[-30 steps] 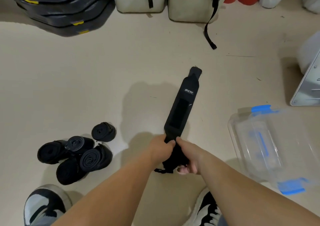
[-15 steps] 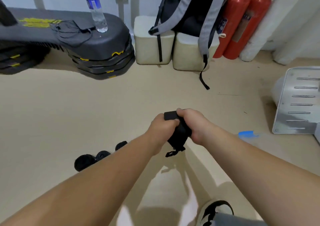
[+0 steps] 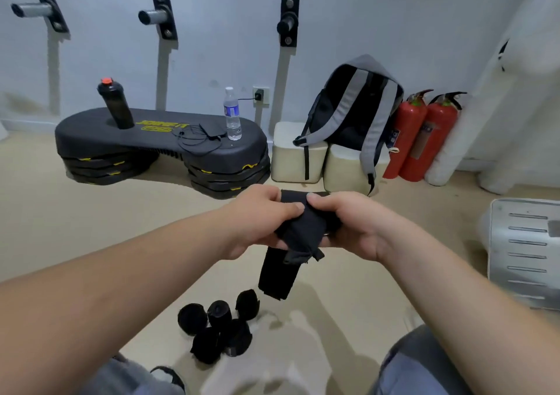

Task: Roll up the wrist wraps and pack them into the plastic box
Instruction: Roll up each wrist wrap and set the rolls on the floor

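Dead centre of the frame, both hands are clamped on one black wrap (image 3: 303, 234). The left hand (image 3: 260, 219) grips it from the left with the fingers curled under and the thumb on top. The right hand (image 3: 354, 228) does the same from the right, and the two thumbs nearly meet. The bit between the hands is bunched up, and the loose end hangs down below them, ending lower centre.

Just below that end, lower centre on the beige floor (image 3: 91, 228), is a pile of rolls (image 3: 218, 328), all black and touching each other. I count about five, but they blur together a bit.

Background stuff:
- A black step (image 3: 151, 140) sits left of centre by the wall, with a dark bottle (image 3: 116, 105) and a clear water bottle (image 3: 232, 115) standing on it.
- A grey and black backpack (image 3: 354, 106) sits on two white blocks (image 3: 298, 155), right of centre.
- Two red extinguishers (image 3: 424, 134) stand just right of the backpack.
- Three pegs (image 3: 157, 15) are on the wall across the top.
- A slotted metal panel (image 3: 527, 255) is at the right edge.
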{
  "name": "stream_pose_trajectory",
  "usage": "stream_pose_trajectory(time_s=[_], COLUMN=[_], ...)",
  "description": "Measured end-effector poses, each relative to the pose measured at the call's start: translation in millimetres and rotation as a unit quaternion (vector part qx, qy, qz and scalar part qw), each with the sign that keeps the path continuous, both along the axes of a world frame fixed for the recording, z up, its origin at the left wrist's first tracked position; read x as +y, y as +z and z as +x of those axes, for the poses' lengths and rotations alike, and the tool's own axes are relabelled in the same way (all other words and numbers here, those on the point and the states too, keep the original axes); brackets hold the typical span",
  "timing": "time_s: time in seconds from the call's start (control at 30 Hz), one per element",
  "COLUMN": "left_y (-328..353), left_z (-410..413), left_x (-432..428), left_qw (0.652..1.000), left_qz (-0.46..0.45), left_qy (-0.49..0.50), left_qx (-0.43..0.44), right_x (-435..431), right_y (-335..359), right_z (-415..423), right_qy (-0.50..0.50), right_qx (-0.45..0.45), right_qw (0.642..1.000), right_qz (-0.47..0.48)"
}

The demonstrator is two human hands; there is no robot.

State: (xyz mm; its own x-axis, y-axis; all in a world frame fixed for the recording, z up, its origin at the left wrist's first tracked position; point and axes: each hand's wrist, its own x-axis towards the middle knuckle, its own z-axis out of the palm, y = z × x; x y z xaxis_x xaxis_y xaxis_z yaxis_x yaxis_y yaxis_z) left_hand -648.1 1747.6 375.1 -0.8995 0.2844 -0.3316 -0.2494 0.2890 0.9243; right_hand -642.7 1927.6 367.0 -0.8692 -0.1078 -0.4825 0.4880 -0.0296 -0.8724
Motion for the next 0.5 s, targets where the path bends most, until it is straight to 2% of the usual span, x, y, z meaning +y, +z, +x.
stream_pose_trajectory(time_s=[0.1,0.2,0.27,0.37,0.43,0.5], left_y=[5.3,-7.1,-17.4,-27.5,-31.7,-36.3], left_z=[7.2,5.6,0.0,-8.2,-8.5,-13.2], left_x=[-14.6,-26.8,-30.1,-27.0,-24.2,-23.5], left_qw=[0.997,0.976,0.955,0.941,0.924,0.914], left_qz=[-0.059,-0.144,-0.19,-0.178,-0.179,-0.19], left_qy=[-0.014,0.011,-0.013,-0.098,-0.139,-0.178], left_qx=[0.041,0.164,0.226,0.27,0.309,0.31], right_x=[-14.7,-22.2,-22.0,-21.3,-22.4,-24.0], right_y=[-5.0,-10.1,-8.4,-8.3,-12.3,-20.6], right_z=[9.2,8.8,4.1,-4.9,-6.7,-13.0], right_qy=[-0.039,-0.043,-0.042,-0.037,-0.03,-0.029], right_qx=[-0.01,-0.01,-0.008,-0.023,-0.03,-0.036], right_qw=[0.999,0.999,0.999,0.998,0.998,0.999], right_qz=[-0.036,-0.009,-0.014,-0.047,-0.04,-0.028])
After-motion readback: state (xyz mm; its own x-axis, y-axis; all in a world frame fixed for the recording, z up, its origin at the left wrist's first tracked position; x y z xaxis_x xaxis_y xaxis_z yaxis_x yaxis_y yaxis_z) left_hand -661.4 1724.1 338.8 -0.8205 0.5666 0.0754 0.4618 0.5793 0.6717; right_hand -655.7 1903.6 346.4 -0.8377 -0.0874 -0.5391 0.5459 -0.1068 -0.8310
